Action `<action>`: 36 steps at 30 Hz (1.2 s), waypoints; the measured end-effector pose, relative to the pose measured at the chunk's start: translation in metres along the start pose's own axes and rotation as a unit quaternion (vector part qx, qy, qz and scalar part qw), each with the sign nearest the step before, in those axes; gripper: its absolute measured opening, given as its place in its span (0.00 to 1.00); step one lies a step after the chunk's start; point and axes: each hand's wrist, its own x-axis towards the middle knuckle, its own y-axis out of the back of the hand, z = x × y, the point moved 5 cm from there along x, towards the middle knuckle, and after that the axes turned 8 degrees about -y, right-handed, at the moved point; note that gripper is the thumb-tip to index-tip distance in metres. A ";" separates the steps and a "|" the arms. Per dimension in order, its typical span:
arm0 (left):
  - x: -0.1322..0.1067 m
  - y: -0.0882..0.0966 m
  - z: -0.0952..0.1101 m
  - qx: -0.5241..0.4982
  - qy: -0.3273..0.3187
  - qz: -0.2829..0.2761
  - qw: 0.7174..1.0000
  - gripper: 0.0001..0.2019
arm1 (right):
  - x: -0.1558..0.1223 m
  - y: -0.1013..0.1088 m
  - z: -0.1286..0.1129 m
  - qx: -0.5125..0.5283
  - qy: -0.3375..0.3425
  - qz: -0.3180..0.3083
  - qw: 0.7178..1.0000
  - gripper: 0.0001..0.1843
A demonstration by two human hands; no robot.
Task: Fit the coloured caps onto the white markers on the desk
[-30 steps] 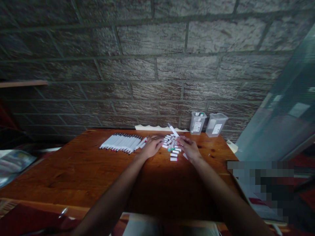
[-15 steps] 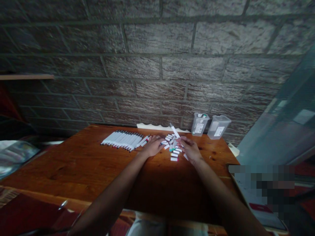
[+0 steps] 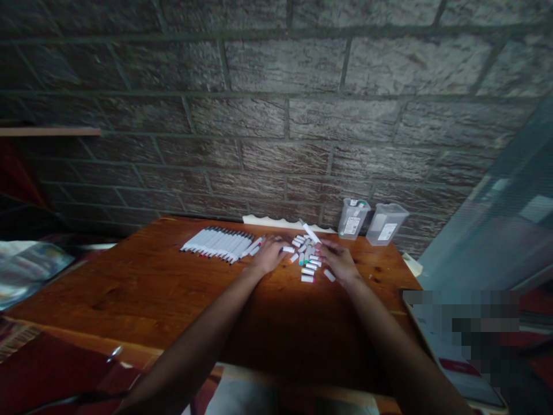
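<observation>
My right hand is closed around a white marker, whose bare dark tip points up and to the left. At the fingertips of my left hand is a white marker cap with a dark blue end, pinched as far as I can see. Between the hands lies a loose heap of white caps with coloured ends, among them green, orange, yellow and pink. One cap lies apart, under my right wrist. Left of my left hand, a row of white markers lies side by side on the wooden table.
Two clear plastic containers stand at the back right; the left container has something green-ended inside. A white wavy-edged strip lies along the brick wall. A flat tablet-like object is at the right edge.
The marker in my right hand has tilted further over toward the left. The cap at my left fingertips shows more of its white side. The view has shifted slightly.
</observation>
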 end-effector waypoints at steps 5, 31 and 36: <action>-0.001 0.006 0.000 -0.020 0.005 0.051 0.999 0.11 | 0.008 0.008 0.001 -0.105 0.043 -0.013 0.993 0.32; -0.015 0.020 0.019 0.027 0.003 -0.016 1.000 0.16 | -0.015 -0.012 -0.010 -0.398 0.212 -0.093 0.888 0.25; -0.020 0.015 0.031 0.019 -0.043 -0.087 0.995 0.10 | -0.022 -0.015 -0.017 -0.387 0.169 -0.097 0.901 0.35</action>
